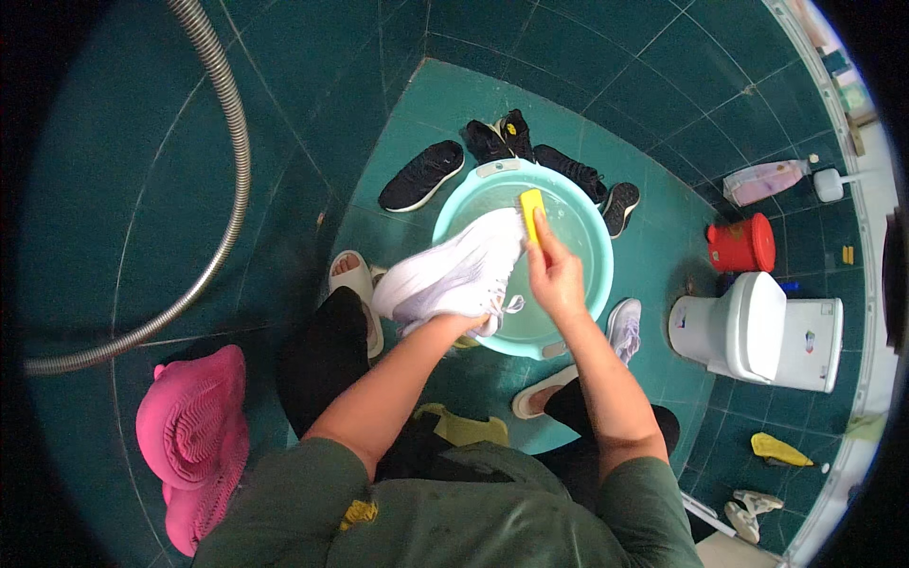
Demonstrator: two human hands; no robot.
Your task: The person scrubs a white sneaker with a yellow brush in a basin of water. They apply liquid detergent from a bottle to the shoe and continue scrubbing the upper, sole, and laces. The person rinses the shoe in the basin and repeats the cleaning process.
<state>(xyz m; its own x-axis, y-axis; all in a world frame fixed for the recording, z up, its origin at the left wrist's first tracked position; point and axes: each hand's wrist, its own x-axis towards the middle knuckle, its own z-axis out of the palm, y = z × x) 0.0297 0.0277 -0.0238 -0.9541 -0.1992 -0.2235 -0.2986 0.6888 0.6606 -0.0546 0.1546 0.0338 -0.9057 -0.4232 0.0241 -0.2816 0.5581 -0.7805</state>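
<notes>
My left hand (463, 325) is inside the opening of a white lace-up sneaker (454, 266), holding it up over a light-turquoise plastic basin (605, 284); most of its fingers are hidden by the shoe. In my right hand (555, 275) is a yellow brush (531, 213), its bristle side against the toe end of the sneaker. Cloudy water (561, 206) with a few bubbles lies in the basin. The sneaker's laces hang loose near my left wrist.
Black shoes (422, 176) stand around the basin's far side, and another white sneaker (625, 330) is right of it. A toilet (760, 334) and a red bin (742, 243) are at the right. A metal hose (241, 156) and a pink rolled item (199, 440) are at the left.
</notes>
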